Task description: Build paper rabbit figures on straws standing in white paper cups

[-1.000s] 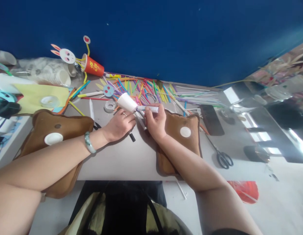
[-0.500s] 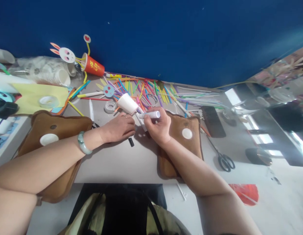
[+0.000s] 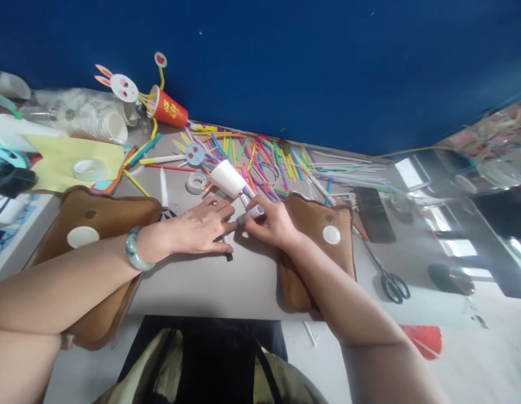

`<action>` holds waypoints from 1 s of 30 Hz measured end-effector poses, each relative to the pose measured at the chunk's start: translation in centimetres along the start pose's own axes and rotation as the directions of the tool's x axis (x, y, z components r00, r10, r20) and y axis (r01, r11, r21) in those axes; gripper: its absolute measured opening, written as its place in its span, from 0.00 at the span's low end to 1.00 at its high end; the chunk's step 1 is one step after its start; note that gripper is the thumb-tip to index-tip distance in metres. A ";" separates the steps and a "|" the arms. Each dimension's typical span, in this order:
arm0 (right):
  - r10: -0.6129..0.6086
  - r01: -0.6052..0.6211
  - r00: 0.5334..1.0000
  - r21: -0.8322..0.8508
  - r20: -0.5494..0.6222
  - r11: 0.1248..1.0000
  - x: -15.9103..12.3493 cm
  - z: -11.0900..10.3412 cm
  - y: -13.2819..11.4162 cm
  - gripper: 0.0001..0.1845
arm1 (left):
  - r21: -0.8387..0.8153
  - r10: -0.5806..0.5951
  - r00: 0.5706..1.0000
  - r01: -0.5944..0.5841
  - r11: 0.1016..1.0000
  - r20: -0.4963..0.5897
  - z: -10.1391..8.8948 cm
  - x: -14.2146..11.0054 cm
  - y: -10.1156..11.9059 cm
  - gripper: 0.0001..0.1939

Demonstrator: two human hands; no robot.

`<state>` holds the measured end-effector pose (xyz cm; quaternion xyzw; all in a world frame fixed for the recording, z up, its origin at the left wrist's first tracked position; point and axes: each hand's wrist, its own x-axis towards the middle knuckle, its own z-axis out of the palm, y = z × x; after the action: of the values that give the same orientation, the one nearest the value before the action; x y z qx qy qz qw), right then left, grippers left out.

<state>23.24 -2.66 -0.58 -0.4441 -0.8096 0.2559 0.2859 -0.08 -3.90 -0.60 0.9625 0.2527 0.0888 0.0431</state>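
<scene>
My right hand point(image 3: 272, 225) is closed on a white marker pen point(image 3: 254, 212), its tip pointing left toward my left hand. My left hand point(image 3: 199, 226) lies on the grey table point(image 3: 210, 275) with its fingertips pinched at the marker's tip. A white paper cup point(image 3: 226, 178) lies on its side just beyond both hands. A black pen point(image 3: 229, 252) pokes out from under my left hand. My forearms rest on two brown cushions, the left cushion point(image 3: 96, 224) and the right cushion point(image 3: 323, 247).
Several coloured straws point(image 3: 264, 154) are scattered at the back of the table. A red cup craft point(image 3: 170, 109) with a bunny face, a tape roll point(image 3: 197, 182), stacked white cups point(image 3: 104, 126), yellow paper point(image 3: 67, 157), a black phone point(image 3: 372, 206) and scissors point(image 3: 390, 280) lie around.
My right hand has lowered and turned the marker, bringing its tip down to my left fingertips. The view shifted slightly.
</scene>
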 end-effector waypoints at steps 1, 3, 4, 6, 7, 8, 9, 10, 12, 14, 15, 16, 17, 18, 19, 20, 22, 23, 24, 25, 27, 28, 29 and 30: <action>-0.007 0.007 1.000 -0.007 0.009 1.000 0.0 0.1 0.2 0.05 | 0.012 0.000 1.000 0.000 1.000 0.001 0.0 0.0 0.0 0.24; -0.019 0.019 0.999 -0.007 0.027 1.000 0.1 0.3 0.5 0.05 | 0.051 0.002 1.000 -0.003 0.999 0.010 0.0 0.0 0.1 0.25; -0.021 0.022 0.999 -0.007 0.040 1.000 0.1 0.3 0.6 0.05 | 0.076 0.003 1.000 -0.004 0.997 0.013 0.0 0.1 0.2 0.26; -0.022 0.023 0.997 -0.016 0.068 1.000 0.2 0.4 0.8 0.05 | 0.117 0.005 1.000 -0.006 0.993 0.012 0.0 0.2 0.2 0.25; -0.021 0.023 0.997 -0.025 0.079 0.999 0.3 0.4 0.9 0.05 | 0.129 0.008 1.000 -0.009 0.992 0.008 0.0 0.2 0.2 0.25; -0.020 0.023 0.996 -0.033 0.089 0.999 0.3 0.4 0.9 0.05 | 0.136 0.014 1.000 -0.014 0.991 0.003 0.0 0.2 0.2 0.24; -0.020 0.024 0.995 -0.042 0.096 0.999 0.3 0.4 0.9 0.05 | 0.140 0.019 1.000 -0.018 0.990 -0.003 0.0 0.3 0.2 0.24; -0.020 0.025 0.995 -0.050 0.102 0.998 0.3 0.3 0.9 0.05 | 0.142 0.024 1.000 -0.023 0.990 -0.008 0.1 0.3 0.2 0.24; -0.024 0.032 0.994 -0.069 0.107 0.997 0.3 0.3 0.9 0.05 | 0.145 0.030 0.999 -0.027 0.989 -0.016 0.1 0.3 0.2 0.23; -0.036 0.047 0.993 -0.097 0.110 0.994 0.2 0.4 0.9 0.05 | 0.141 0.026 0.999 -0.024 0.990 -0.018 0.2 0.3 0.2 0.23; -0.045 0.057 0.993 -0.115 0.111 0.992 0.2 0.4 0.9 0.06 | 0.136 0.022 1.000 -0.019 0.991 -0.016 0.2 0.3 0.2 0.23; -0.054 0.069 0.992 -0.133 0.114 0.989 0.2 0.4 0.9 0.06 | 0.128 0.016 1.000 -0.014 0.992 -0.012 0.2 0.3 0.2 0.23; -0.062 0.080 0.991 -0.151 0.116 0.985 0.2 0.5 0.8 0.07 | 0.119 0.008 1.000 -0.007 0.993 -0.007 0.2 0.3 0.2 0.24; -0.071 0.090 0.991 -0.166 0.116 0.982 0.1 0.5 0.8 0.07 | 0.110 -0.003 1.000 0.003 0.994 0.000 0.2 0.2 0.3 0.24; -0.079 0.098 0.990 -0.177 0.114 0.979 0.1 0.5 0.8 0.07 | 0.100 -0.013 1.000 0.012 0.995 0.006 0.2 0.2 0.3 0.25; -0.084 0.104 0.990 -0.185 0.112 0.977 0.1 0.5 0.8 0.07 | 0.088 -0.021 1.000 0.020 0.996 0.011 0.2 0.2 0.3 0.25; -0.085 0.104 0.991 -0.194 0.107 0.975 0.1 0.6 0.8 0.07 | 0.055 -0.035 0.999 0.034 0.998 0.015 0.3 0.1 0.2 0.26; -0.083 0.103 0.991 -0.194 0.105 0.976 0.1 0.6 0.9 0.06 | 0.037 -0.039 0.999 0.039 0.999 0.014 0.4 0.0 0.2 0.26; -0.083 0.101 0.991 -0.191 0.102 0.976 0.1 0.6 0.9 0.06 | 0.019 -0.041 0.999 0.041 0.999 0.012 0.4 -0.1 0.1 0.26; -0.084 0.101 0.992 -0.184 0.097 0.978 0.1 0.6 0.9 0.06 | 0.001 -0.044 0.999 0.044 0.999 0.008 0.4 -0.2 0.0 0.26; -0.097 0.110 0.991 -0.163 0.089 0.981 0.0 0.7 1.0 0.06 | -0.031 -0.051 0.999 0.051 0.998 -0.001 0.5 -0.3 -0.1 0.26; -0.106 0.119 0.990 -0.150 0.089 0.981 0.0 0.7 1.0 0.06 | -0.042 -0.056 0.998 0.056 0.998 -0.004 0.5 -0.4 -0.1 0.26; -0.114 0.126 0.989 -0.141 0.091 0.982 0.0 0.6 1.0 0.06 | -0.050 -0.062 0.998 0.061 0.997 -0.004 0.4 -0.4 -0.1 0.26; -0.116 0.128 0.989 -0.137 0.094 0.982 0.0 0.6 1.0 0.06 | -0.053 -0.066 0.998 0.066 0.996 0.000 0.4 -0.4 -0.1 0.26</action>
<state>23.39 -2.23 -1.71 -0.4015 -0.8630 0.1982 0.2338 -0.44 -4.00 -1.11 0.9521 0.2818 0.0950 0.0711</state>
